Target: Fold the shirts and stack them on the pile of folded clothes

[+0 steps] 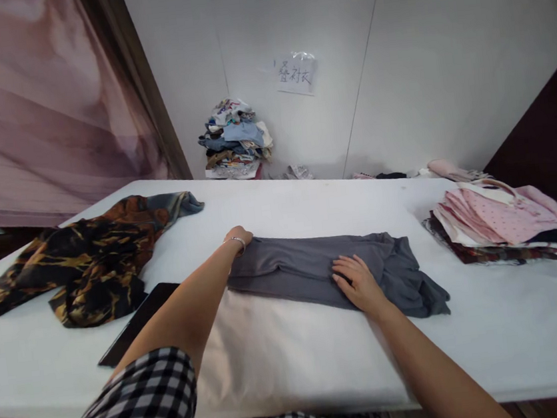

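A grey garment (315,268), folded into a long narrow strip, lies across the middle of the white table (286,362). My left hand (238,236), with a thin bracelet at the wrist, curls over the strip's left end and grips the cloth. My right hand (358,282) lies flat on the garment right of its middle, fingers stretched out and pressing down. The strip's right end is bunched and rumpled.
A black and orange patterned garment (83,258) is spread at the left, with a dark flat board (138,322) beside it. A stack of pink and dark folded clothes (498,221) sits at the right. A pile of mixed clothes (235,140) stands by the back wall under a paper note (296,74).
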